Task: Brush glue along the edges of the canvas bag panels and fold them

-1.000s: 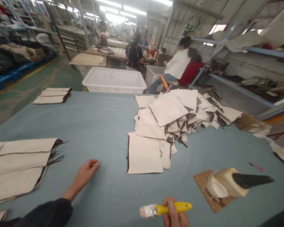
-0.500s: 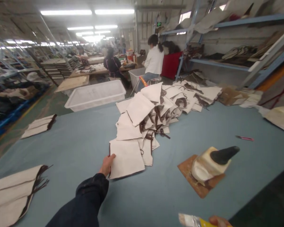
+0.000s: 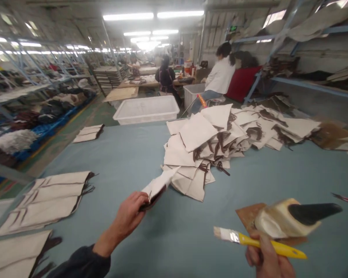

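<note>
My left hand (image 3: 133, 210) is closed on the near-left edge of a cream fabric panel (image 3: 159, 183) with a dark brown underside, lifted and tilted beside the pile. In my right hand (image 3: 266, 255) is a paintbrush (image 3: 274, 247) with a yellow handle and pale bristles pointing left. Behind the brush, a cream glue container (image 3: 269, 222) with a black handle or spout (image 3: 314, 212) rests on a brown board (image 3: 248, 216). A large heap of similar cream panels (image 3: 198, 133), with dark strips showing between them, lies past my left hand.
Overlapping cream panels (image 3: 58, 189) lie in stacks along the table's left side, another stack (image 3: 88, 133) farther back. Small pink-handled snips (image 3: 346, 199) sit at the right. A white plastic bin (image 3: 147, 108) stands beyond the blue-green table (image 3: 124, 154). Two people sit farther off.
My left hand has lifted the panel off the heap's front and tilted it toward me. My right hand with the paintbrush has come further into view. The view has swung left.
</note>
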Demonstrator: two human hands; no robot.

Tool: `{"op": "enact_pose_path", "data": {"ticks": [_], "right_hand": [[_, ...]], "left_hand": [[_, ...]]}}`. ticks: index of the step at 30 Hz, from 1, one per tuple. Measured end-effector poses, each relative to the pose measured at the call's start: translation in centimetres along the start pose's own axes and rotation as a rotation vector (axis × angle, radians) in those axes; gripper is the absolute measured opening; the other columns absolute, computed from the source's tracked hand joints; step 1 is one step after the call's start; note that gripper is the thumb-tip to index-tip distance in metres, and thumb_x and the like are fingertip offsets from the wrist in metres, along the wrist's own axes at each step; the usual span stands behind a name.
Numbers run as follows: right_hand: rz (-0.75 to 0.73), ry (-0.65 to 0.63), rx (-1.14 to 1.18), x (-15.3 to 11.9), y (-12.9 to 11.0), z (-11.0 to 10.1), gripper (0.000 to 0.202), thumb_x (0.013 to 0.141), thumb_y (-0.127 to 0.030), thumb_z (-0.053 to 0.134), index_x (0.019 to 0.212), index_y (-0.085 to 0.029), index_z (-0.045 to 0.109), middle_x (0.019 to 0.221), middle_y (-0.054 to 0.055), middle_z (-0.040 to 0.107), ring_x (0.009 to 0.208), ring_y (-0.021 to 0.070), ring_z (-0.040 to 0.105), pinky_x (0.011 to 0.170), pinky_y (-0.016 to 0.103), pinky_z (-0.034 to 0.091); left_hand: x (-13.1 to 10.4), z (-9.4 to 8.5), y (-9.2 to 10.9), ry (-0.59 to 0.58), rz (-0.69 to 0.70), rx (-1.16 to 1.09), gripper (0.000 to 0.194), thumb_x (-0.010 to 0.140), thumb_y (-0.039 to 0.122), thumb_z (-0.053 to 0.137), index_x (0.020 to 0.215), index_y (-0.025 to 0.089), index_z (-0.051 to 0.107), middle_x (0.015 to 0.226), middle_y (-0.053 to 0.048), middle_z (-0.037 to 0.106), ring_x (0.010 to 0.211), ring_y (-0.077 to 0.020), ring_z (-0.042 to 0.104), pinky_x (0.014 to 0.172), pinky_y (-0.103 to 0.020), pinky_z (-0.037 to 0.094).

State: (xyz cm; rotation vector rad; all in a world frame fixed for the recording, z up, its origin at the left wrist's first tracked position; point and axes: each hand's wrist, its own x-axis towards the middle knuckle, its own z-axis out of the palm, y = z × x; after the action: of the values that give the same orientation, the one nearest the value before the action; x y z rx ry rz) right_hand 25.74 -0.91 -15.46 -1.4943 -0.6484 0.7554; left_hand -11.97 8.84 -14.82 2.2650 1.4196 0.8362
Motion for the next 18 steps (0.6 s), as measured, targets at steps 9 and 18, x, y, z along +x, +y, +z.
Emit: {"op": "enact_pose_path", "data": {"ticks": [9,18], "right_hand": [[0.014,-0.085,-0.034,-1.6,0.8,1.2,0.049,0.089,-0.069,0.057,0.083,-0.020,0.058,0.049,-0.007,0.043,0.046,0.0137,0.045,0.047,0.027,0.037],[0.124,-0.237,0.001,-2.8,2.3,3.0,0.055,0.082,-0.074,0.063,0.083,-0.019,0.059,0.046,-0.008,0.043,0.045,0.0121,0.042,0.044,0.024,0.035]], "left_hand": [[-16.9,3.7,-5.6,0.476,-0.926,-0.244,0.057,0.066,0.054,0.077,0.109,0.018,0.063,0.122,-0.020,0.071,0.124,-0.0429,0.061,0.107,-0.062,0.046],[-19.4,13.3,-0.4,0.395,-1.262,-0.803,0.055,0.064,0.055,0.085,0.095,0.011,0.072,0.094,-0.017,0.080,0.076,-0.0251,0.076,0.063,-0.031,0.059]]}}
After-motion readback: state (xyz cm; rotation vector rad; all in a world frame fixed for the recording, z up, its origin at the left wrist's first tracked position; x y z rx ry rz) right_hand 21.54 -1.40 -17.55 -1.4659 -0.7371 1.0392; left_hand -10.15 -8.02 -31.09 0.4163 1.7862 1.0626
